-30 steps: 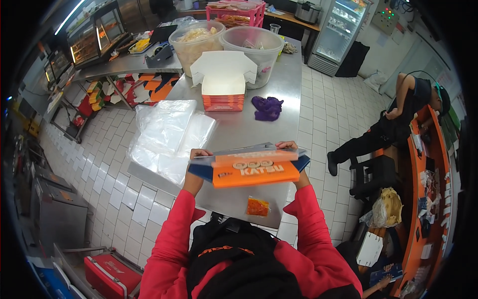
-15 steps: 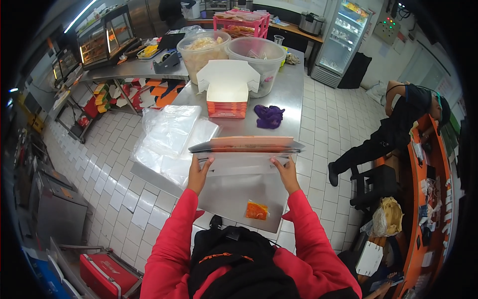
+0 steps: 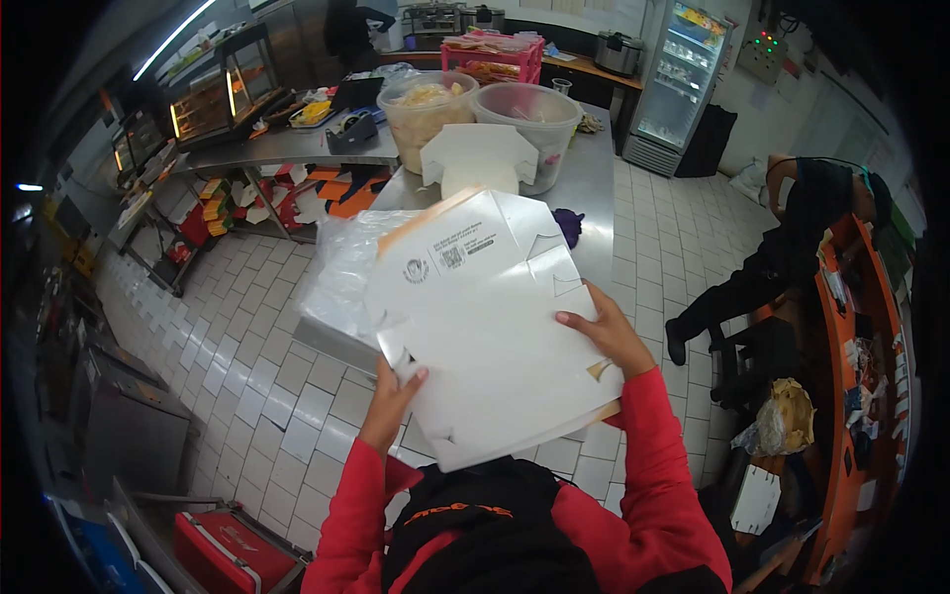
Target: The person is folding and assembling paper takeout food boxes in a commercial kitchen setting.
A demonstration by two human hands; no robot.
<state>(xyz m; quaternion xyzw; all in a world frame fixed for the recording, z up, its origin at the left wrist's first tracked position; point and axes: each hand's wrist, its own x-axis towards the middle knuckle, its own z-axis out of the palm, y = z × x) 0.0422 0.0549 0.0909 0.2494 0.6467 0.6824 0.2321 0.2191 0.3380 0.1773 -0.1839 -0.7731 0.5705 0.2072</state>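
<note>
A small stack of flat, unfolded cardboard boxes (image 3: 495,356) is held up over the near end of the metal table, white faces toward me and slanted. My left hand (image 3: 394,396) grips its left edge, thumb on the white face. At the right edge, my right hand (image 3: 609,335) clasps the stack the same way, fingers behind it. Beyond it stands an open white box (image 3: 479,156), its lower part hidden by the stack. Left of the stack lie clear plastic bags (image 3: 341,267). Part of a purple cloth (image 3: 568,227) shows behind the right edge.
Two large plastic tubs (image 3: 427,124) and a pink crate (image 3: 492,59) stand farther back on the steel table (image 3: 594,188). A person in dark clothes (image 3: 782,247) bends over an orange counter (image 3: 841,396) at right. A red cool box (image 3: 233,552) sits at lower left.
The cardboard stack has come up and toward me, turning from edge-on to showing its white faces, tilted sideways. It now covers the sauce sachet's spot and the orange boxes.
</note>
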